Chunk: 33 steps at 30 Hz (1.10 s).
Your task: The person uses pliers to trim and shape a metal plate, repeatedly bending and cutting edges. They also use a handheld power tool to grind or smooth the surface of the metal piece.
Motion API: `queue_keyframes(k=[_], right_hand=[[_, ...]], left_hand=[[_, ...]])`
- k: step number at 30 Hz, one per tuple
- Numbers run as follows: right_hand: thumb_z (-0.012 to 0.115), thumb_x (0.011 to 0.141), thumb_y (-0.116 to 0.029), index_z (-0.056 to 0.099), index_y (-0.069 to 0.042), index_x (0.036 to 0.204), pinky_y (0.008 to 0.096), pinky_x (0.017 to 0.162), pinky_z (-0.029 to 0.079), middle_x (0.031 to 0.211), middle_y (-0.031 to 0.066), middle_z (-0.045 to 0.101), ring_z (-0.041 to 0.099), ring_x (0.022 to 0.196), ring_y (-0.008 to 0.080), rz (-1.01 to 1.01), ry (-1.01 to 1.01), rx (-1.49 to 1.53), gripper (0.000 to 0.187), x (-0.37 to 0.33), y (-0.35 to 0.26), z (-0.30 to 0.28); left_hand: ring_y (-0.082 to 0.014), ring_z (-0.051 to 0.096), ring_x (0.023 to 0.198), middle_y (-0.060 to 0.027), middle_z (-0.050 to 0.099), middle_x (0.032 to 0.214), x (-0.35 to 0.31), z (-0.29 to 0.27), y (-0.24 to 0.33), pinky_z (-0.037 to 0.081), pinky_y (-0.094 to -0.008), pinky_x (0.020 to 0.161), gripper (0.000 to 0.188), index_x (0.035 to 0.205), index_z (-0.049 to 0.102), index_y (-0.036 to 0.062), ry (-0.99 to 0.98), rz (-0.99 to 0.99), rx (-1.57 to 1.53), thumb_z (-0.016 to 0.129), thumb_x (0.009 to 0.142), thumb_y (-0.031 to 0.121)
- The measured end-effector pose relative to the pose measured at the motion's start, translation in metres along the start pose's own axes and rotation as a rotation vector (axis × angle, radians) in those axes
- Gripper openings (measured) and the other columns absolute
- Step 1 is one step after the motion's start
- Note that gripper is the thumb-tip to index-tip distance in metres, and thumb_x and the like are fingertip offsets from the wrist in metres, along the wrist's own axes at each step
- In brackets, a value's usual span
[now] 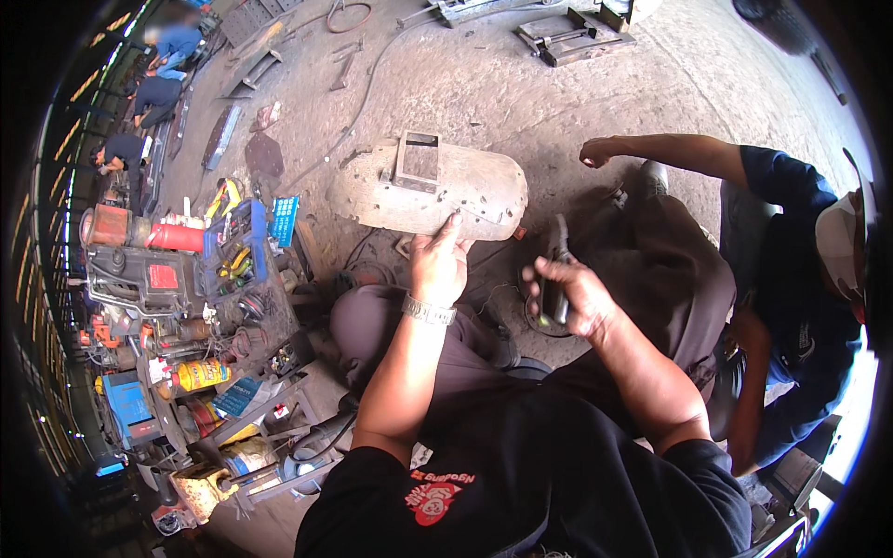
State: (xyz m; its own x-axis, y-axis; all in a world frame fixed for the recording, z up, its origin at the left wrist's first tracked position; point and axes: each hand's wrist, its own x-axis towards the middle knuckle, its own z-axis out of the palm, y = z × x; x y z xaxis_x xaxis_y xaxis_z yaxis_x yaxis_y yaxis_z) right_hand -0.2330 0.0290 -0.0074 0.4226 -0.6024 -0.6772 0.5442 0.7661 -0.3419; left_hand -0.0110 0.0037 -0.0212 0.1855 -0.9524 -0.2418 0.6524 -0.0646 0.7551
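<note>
My left hand point(439, 265), with a metal-banded watch on its wrist, grips the near edge of a worn, pale welding shield point(484, 181). The thumb lies on its face and the fingers are hidden behind. A raised square frame point(419, 160) with a dark window sits toward the shield's far left part. To the right, my right hand point(579, 296) is closed round a dark plier-like tool point(558, 244), its jaw end pointing away from me. The tool's exact kind is hard to make out. Shield and tool are apart, both held up over the floor between my knees.
A co-worker point(791, 242) in dark blue sits close on my right, one arm stretched forward. On my left stands a crowded bench point(270, 321) with a blue toolbox point(234, 249). Metal frames point(572, 37) and a cable point(367, 98) lie on the concrete floor. Several people work far left.
</note>
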Motion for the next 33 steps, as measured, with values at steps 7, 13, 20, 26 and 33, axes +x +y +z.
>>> queue_keyframes(k=[7, 13, 20, 26, 33], right_hand=[[0.059, 0.083, 0.001, 0.031, -0.006, 0.154, 0.0453, 0.085, 0.056, 0.105, 0.0259, 0.067, 0.068, 0.090, 0.0424, -0.681, 0.085, -1.487, 0.076, 0.023, 0.019, -0.006], [0.056, 0.080, 0.000, 0.022, 0.007, 0.154, 0.0445, 0.109, 0.043, 0.134, 0.0301, 0.054, 0.053, 0.128, 0.0416, -0.577, 0.151, -1.928, 0.082, 0.025, -0.011, 0.019], [0.055, 0.083, -0.002, 0.022, 0.005, 0.155, 0.0450, 0.105, 0.046, 0.131, 0.0290, 0.056, 0.057, 0.123, 0.0393, -0.503, 0.161, -2.013, 0.080, 0.036, -0.003, 0.020], [0.055, 0.084, -0.003, 0.023, 0.004, 0.155, 0.0461, 0.103, 0.048, 0.129, 0.0286, 0.056, 0.059, 0.120, 0.0406, -0.488, 0.160, -1.965, 0.078, 0.041, 0.007, 0.019], [0.051, 0.087, -0.004, 0.022, 0.004, 0.156, 0.0478, 0.101, 0.048, 0.132, 0.0260, 0.055, 0.059, 0.123, 0.0367, -0.439, 0.162, -1.940, 0.075, 0.045, 0.017, 0.027]], left_hand=[[-0.0272, 0.066, 0.114, -0.0122, 0.065, 0.125, -0.002, -0.004, -0.002, 0.052, -0.0489, 0.099, 0.030, 0.130, 0.056, 0.0044, 0.050, -0.053, 0.105, 0.057, 0.100, 0.002], [-0.0264, 0.069, 0.105, -0.0153, 0.067, 0.119, -0.001, -0.003, -0.001, 0.058, -0.0429, 0.089, 0.029, 0.128, 0.057, 0.0001, 0.090, -0.146, 0.262, 0.058, 0.098, 0.001], [-0.0242, 0.071, 0.098, -0.0141, 0.069, 0.113, 0.001, -0.006, -0.008, 0.061, -0.0388, 0.084, 0.028, 0.124, 0.059, -0.0011, 0.110, -0.203, 0.351, 0.059, 0.096, -0.002], [-0.0161, 0.070, 0.084, -0.0100, 0.071, 0.107, 0.001, -0.005, -0.014, 0.058, -0.0296, 0.072, 0.024, 0.116, 0.064, -0.0026, 0.114, -0.207, 0.362, 0.063, 0.092, -0.002], [-0.0173, 0.067, 0.092, -0.0094, 0.070, 0.110, -0.001, 0.002, -0.033, 0.054, -0.0317, 0.083, 0.024, 0.114, 0.065, -0.0059, 0.147, -0.041, 0.344, 0.057, 0.092, -0.009]])
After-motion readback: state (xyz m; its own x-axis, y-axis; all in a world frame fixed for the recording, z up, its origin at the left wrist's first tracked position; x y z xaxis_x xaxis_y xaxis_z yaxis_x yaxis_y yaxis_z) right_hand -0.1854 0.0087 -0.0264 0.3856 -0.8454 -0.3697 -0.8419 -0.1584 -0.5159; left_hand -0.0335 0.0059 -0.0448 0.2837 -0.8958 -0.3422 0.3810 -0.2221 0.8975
